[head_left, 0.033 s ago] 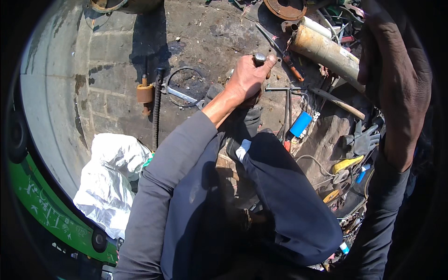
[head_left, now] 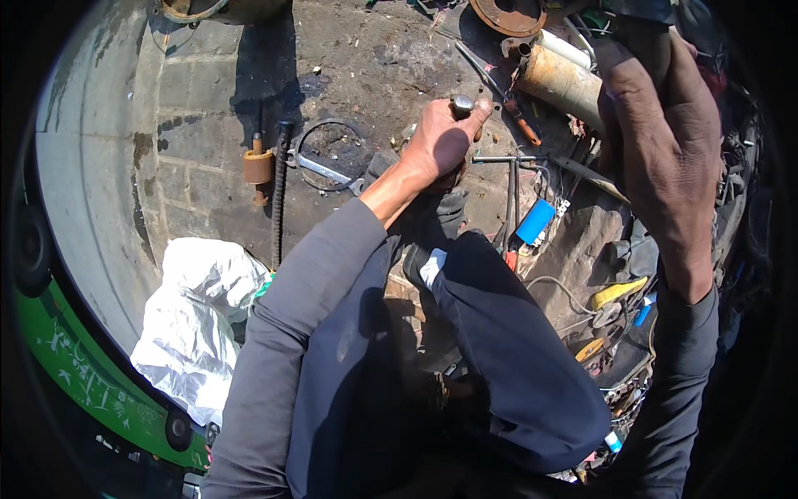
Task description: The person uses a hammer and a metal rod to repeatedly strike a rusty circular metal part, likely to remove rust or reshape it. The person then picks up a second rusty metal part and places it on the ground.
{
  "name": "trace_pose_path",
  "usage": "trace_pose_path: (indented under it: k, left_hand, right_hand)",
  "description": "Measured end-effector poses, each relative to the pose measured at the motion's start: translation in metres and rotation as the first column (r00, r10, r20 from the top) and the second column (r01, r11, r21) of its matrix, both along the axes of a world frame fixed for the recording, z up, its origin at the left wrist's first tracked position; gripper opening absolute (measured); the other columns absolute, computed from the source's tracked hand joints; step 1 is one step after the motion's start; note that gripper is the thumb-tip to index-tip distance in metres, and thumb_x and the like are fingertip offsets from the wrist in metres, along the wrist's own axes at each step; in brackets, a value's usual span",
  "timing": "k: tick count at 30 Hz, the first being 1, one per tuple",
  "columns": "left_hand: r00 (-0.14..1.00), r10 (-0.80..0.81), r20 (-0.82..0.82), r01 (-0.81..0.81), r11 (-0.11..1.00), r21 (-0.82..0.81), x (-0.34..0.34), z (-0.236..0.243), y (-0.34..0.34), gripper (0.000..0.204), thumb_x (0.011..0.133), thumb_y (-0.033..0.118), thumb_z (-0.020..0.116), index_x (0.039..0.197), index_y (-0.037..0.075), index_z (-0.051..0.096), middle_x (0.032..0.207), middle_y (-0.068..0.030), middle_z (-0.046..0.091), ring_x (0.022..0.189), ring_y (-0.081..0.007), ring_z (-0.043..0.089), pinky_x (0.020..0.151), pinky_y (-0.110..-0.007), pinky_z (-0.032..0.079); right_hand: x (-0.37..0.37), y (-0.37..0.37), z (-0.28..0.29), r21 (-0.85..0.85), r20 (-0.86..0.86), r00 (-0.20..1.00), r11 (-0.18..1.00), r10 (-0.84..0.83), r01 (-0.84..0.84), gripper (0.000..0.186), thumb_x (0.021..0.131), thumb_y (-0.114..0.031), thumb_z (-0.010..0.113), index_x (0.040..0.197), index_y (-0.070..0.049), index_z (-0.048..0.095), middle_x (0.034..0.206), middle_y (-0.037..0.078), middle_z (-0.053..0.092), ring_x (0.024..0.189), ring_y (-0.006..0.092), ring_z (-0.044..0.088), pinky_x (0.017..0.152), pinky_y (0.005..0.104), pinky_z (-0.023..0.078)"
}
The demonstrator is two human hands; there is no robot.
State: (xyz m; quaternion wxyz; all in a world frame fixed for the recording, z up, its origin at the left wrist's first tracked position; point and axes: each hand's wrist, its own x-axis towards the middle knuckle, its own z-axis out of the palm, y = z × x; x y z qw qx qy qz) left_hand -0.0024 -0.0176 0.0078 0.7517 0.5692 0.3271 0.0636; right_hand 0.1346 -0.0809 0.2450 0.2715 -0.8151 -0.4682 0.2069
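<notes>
My left hand (head_left: 436, 137) is closed around an upright metal tool with a round steel top (head_left: 462, 104), held low in front of my legs. Under that hand lies something dark and hard to make out. My right hand (head_left: 661, 141) is raised at the right, large in the view, with its fingers wrapped round a dark tool (head_left: 640, 21), perhaps a hammer, reaching out at the top. Just beside my left hand lie a thin steel bar (head_left: 497, 158) and an orange-handled tool (head_left: 524, 121).
At left are a copper-wound part (head_left: 258, 166), a ribbed rod (head_left: 280, 195), a wrench (head_left: 324, 169) and a white crumpled sack (head_left: 195, 324). To the right lie a rusty pipe (head_left: 553, 83), a blue cylinder (head_left: 534, 220) and mixed scrap. A green plastic edge (head_left: 75, 358) curves along the lower left.
My right hand has moved leftward, and the dark tool in it now shows at the top of the view. My left hand stays in place.
</notes>
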Motion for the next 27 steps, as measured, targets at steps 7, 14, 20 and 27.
trace_pose_path:
  k: [7,14,20,27]
  left_hand:
    - [0.998,-0.041,-0.042,0.044,0.998,0.052,0.003,0.002,-0.001,0.043,0.105,0.035,0.065,0.076,0.003,0.063,0.063,0.0016,0.055,0.062,-0.0086,0.048,0.056,-0.032,0.042]
    - [0.998,-0.056,0.0,0.056,0.998,0.04,0.003,-0.002,-0.003,0.046,0.103,0.035,0.066,0.071,0.002,0.063,0.06,-0.0012,0.056,0.058,-0.0115,0.049,0.056,-0.034,0.043]
    - [0.996,-0.084,0.01,0.083,0.994,0.076,0.004,0.006,-0.005,0.043,0.104,0.036,0.065,0.076,0.004,0.063,0.064,0.001,0.056,0.062,-0.0112,0.049,0.058,-0.033,0.043]
    - [0.993,-0.12,-0.003,0.12,0.993,0.014,0.006,-0.001,-0.002,0.043,0.106,0.034,0.064,0.075,0.004,0.06,0.063,0.0025,0.051,0.062,-0.0088,0.046,0.058,-0.031,0.04]
  right_hand:
    - [0.037,-0.023,-0.007,-0.288,-0.334,0.939,0.94,0.08,-0.182,0.041,0.1,-0.032,0.069,0.12,0.003,0.063,0.085,0.009,0.062,0.072,0.0143,0.055,0.065,0.032,0.046]
    - [0.027,-0.002,0.016,-0.084,0.154,0.986,0.995,0.06,-0.048,0.035,0.1,-0.028,0.066,0.117,0.001,0.059,0.077,0.017,0.061,0.065,0.0246,0.061,0.058,0.0352,0.048]
    - [0.008,-0.021,-0.022,-0.418,-0.265,0.964,0.901,0.001,-0.115,0.026,0.095,-0.017,0.062,0.093,0.008,0.057,0.07,0.026,0.057,0.062,0.0378,0.061,0.063,0.0484,0.048]
    - [0.027,-0.025,0.0,-0.134,-0.169,0.986,0.991,-0.005,-0.018,0.038,0.102,-0.032,0.069,0.119,0.002,0.062,0.078,0.004,0.059,0.058,0.0072,0.053,0.049,0.0262,0.042]
